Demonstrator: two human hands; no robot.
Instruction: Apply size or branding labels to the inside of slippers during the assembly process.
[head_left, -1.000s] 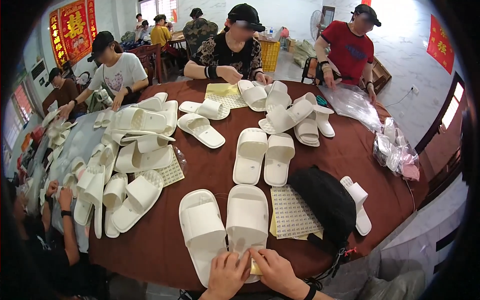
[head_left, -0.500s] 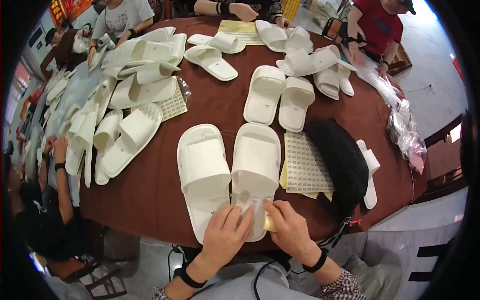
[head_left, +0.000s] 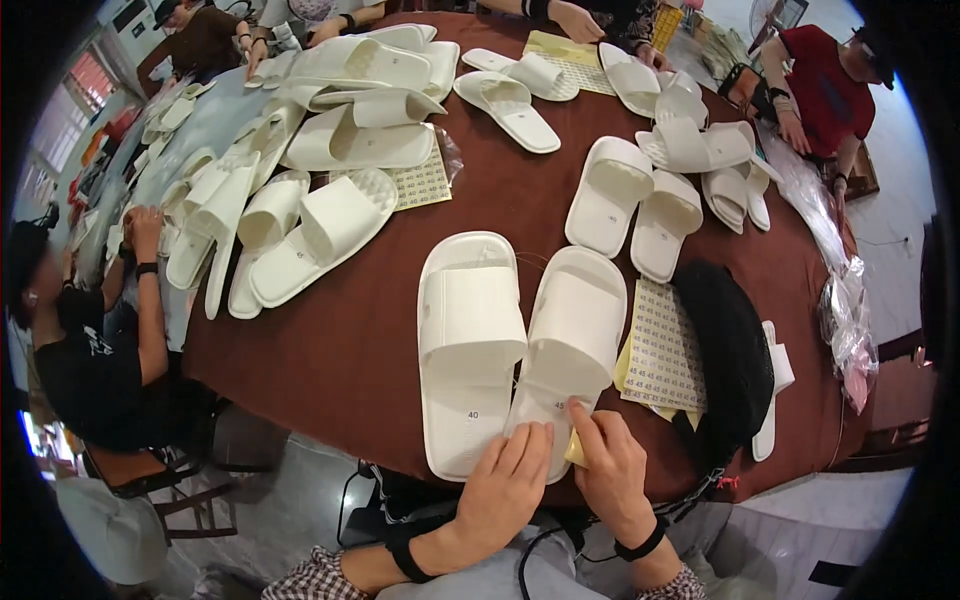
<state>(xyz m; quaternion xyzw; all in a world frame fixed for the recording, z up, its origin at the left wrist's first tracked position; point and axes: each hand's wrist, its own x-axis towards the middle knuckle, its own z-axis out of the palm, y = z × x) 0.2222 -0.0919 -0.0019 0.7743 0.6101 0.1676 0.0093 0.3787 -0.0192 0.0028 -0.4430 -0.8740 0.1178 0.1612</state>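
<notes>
A pair of white slippers lies before me at the table's near edge, toes pointing away. The left slipper (head_left: pixel 470 300) bears a small printed label on its insole. A similar label (head_left: pixel 560 405) sits on the insole of the right slipper (head_left: pixel 575 325). My left hand (head_left: pixel 500 485) rests over the right slipper's heel, its fingers bunched together against it. With the index fingertip of my right hand (head_left: pixel 612 468) I touch that label's edge. A small yellow piece of paper (head_left: pixel 575 448) is tucked in the same hand.
Printed label sheets (head_left: pixel 662 345) lie right of the pair, beside a black bag (head_left: pixel 725 365). More white slippers (head_left: pixel 320 235) are heaped at left and others (head_left: pixel 610 195) stand ahead on the brown tablecloth (head_left: pixel 330 350). Clear plastic (head_left: pixel 845 310) hangs at right. Several people work around the table.
The view has swung left, so the table's things sit further right. My left hand has shifted onto the right slipper's heel, uncovering the left slipper's label. The right slipper now lies angled.
</notes>
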